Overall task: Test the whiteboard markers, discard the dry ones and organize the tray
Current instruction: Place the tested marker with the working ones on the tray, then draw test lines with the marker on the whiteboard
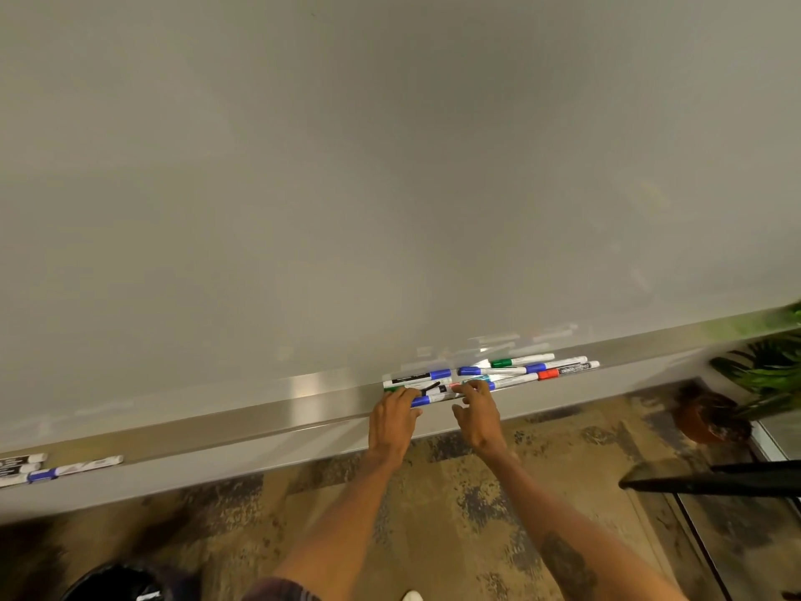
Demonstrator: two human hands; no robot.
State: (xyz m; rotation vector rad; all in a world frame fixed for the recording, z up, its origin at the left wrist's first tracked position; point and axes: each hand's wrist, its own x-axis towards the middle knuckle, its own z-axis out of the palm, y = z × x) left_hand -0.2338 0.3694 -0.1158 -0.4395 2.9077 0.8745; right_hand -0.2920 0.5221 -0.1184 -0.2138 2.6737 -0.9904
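Note:
A big blank whiteboard (390, 167) fills the view, with a metal tray (268, 416) running along its lower edge. Several markers with blue, green, red and black caps lie jumbled on the tray (498, 370). My left hand (392, 420) rests on the pile's left end, its fingers curled over a blue-capped marker (427, 399). My right hand (479, 412) hovers just right of it, fingers bent, fingertips touching the markers in the middle of the pile. A second small group of markers (56, 468) lies far left on the tray.
A black bin (117, 585) stands on the patterned carpet at the lower left. A potted plant (737, 383) is at the right, beside a dark bar (711, 481) that juts in from the right edge.

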